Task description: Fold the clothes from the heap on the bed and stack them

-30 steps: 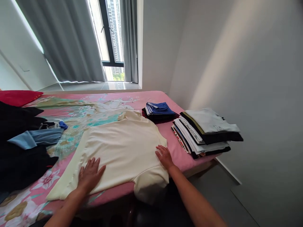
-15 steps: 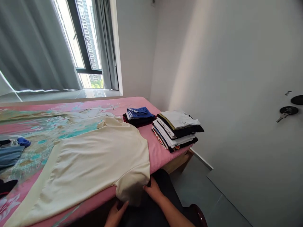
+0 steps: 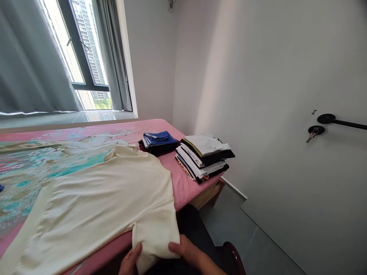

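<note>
A cream T-shirt [image 3: 111, 198] lies spread over the bed, its collar toward the far side and one sleeve hanging past the near edge. My left hand [image 3: 130, 259] grips the sleeve's left side near the hem, thumb on top. On the sleeve's right edge, my right hand [image 3: 186, 250] pinches the cloth, thumb above and the other fingers hidden beneath. Between the two hands the sleeve is held out fairly flat above my lap, its lower hem slightly creased.
Folded shirts form a tall stack [image 3: 203, 158] at the bed's right corner. Beside it is a smaller pile of blue and dark folded clothes [image 3: 159, 143]. The pink floral bedsheet [image 3: 183, 194] covers the bed. A door with a black handle [image 3: 341, 121] stands at right.
Both hands have come onto the sleeve and now grip its two sides, the sleeve flatter and pulled nearer to me. My view has turned slightly right, bringing the door handle into sight.
</note>
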The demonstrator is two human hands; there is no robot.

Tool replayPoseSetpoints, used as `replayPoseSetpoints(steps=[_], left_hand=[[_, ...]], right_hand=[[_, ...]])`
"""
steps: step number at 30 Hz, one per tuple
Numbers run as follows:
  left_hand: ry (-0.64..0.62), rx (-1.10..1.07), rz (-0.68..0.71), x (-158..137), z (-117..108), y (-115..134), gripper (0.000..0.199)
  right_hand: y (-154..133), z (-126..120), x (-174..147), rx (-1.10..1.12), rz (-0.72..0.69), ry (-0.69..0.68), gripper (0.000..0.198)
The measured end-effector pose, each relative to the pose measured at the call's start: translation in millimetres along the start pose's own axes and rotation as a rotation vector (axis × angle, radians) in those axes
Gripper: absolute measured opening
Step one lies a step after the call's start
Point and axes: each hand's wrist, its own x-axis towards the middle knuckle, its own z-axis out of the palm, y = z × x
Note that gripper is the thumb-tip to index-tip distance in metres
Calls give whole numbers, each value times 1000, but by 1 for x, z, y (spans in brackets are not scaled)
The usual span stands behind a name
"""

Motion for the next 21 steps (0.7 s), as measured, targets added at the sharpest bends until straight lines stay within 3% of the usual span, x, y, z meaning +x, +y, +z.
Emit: replayPoseSetpoints(steps=[2, 4, 8, 11, 14, 18, 21], left_hand=[[-7, -53, -31, -10, 1, 9, 63], [-59, -115, -83, -17, -2, 10, 67], [-310, -125, -73, -31, -4, -2, 71], [-472, 24, -5, -41, 2, -6, 57], [-411, -28, -62, -48, 10, 3, 45], [-293, -422, -129, -53, 20, 27, 43], [-301, -546, -138, -55, 25, 40, 38]], right_hand=[[-5, 3, -12, -175, 83, -129, 50], [-9, 7, -17, -243, 111, -135, 46], [-17, 17, -16, 6, 59, 1, 54], [-27, 20, -19, 147, 50, 77, 54], [-34, 18, -33, 69, 43, 53, 52], [-25, 21, -53, -266, 115, -90, 59], [-17, 27, -56, -319, 117, 45, 49]])
